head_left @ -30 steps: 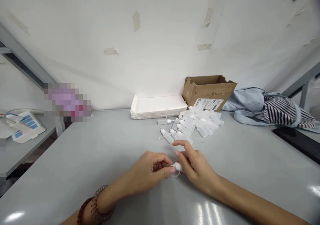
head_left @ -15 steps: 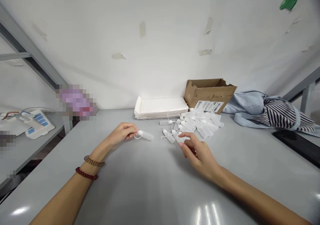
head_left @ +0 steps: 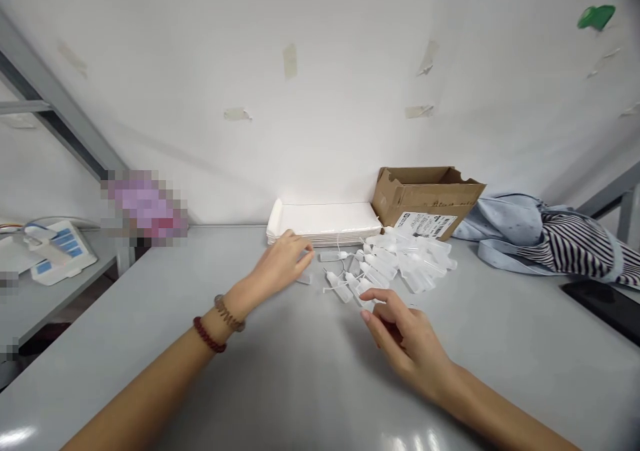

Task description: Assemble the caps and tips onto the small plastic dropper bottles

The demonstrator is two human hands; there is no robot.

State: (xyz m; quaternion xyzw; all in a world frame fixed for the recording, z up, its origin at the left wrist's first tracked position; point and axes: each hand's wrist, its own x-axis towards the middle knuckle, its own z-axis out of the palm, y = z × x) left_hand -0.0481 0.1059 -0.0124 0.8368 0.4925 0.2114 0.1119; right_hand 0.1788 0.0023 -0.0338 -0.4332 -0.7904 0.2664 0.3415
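Note:
My left hand (head_left: 281,262) hovers palm down just left of the loose pile, thumb and fingers apart, with nothing seen in it. Partly hidden behind it, a small translucent squeeze bottle (head_left: 304,278) lies on the table. A heap of similar empty squeeze bottles (head_left: 415,261), with white caps on thin straps, spreads in front of the cardboard box. Nearest my left fingers is one lying bottle (head_left: 331,256). My right hand (head_left: 405,334) is held in front of the heap, index finger and thumb apart, the other fingers curled, holding nothing visible.
Behind the bottles, a stack of white padded envelopes (head_left: 327,217) lies against the wall. An open cardboard box (head_left: 427,201) stands beside it. To the right are a striped and light-blue cloth bag (head_left: 565,241) and a black phone-like object (head_left: 603,311). The grey table (head_left: 280,377) is shiny.
My left hand has let go of the squeeze bottle's cap end and moved right, towards the heap. The bottle stays on the table. My right hand keeps nearly the same pose.

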